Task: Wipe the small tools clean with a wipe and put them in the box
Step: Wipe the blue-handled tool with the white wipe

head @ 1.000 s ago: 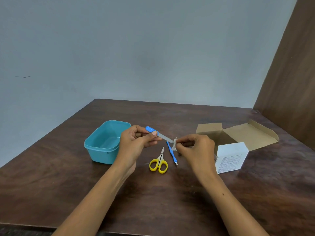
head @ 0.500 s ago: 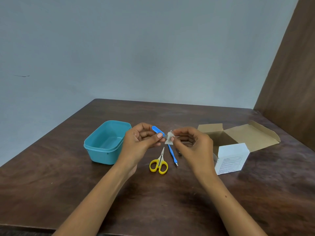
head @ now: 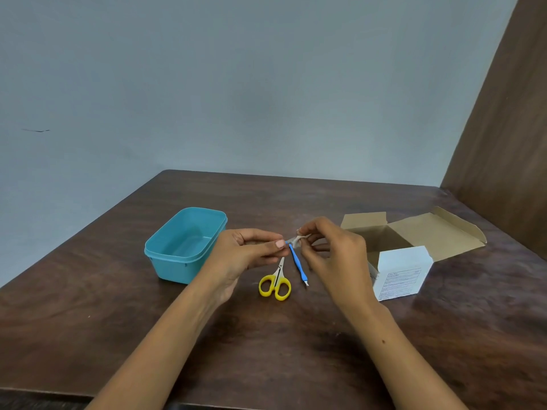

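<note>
Dark wood tabletop (head: pixel 266 350) is filling the lower half of the view, with a pale grey wall rising behind it and a brown panel standing at the right. Nearest to me, my two forearms are reaching in from the bottom edge. Just past them, two tools are lying flat on the wood, well apart from the box: one pair of yellow-handled scissors (head: pixel 275 284), and just to its right one slim blue-handled tool (head: pixel 299 264) with its metal tip pointing toward me. Above those, my left hand (head: pixel 245 253) is pinching a third small tool (head: pixel 286 241), only a sliver of its blue end showing past my thumb. My right hand (head: pixel 331 250) is meeting it from the other side, its fingertips pinching one crumpled white wipe (head: pixel 297 240) that is touching that blue end. Both hands are hovering over the table, between the two containers. To the left of my left hand, one teal plastic box (head: pixel 165 247) is sitting open, nothing visible inside. To the right of my right hand, one white cardboard carton (head: pixel 399 273) is standing with its brown flaps spread open toward the far edge.
</note>
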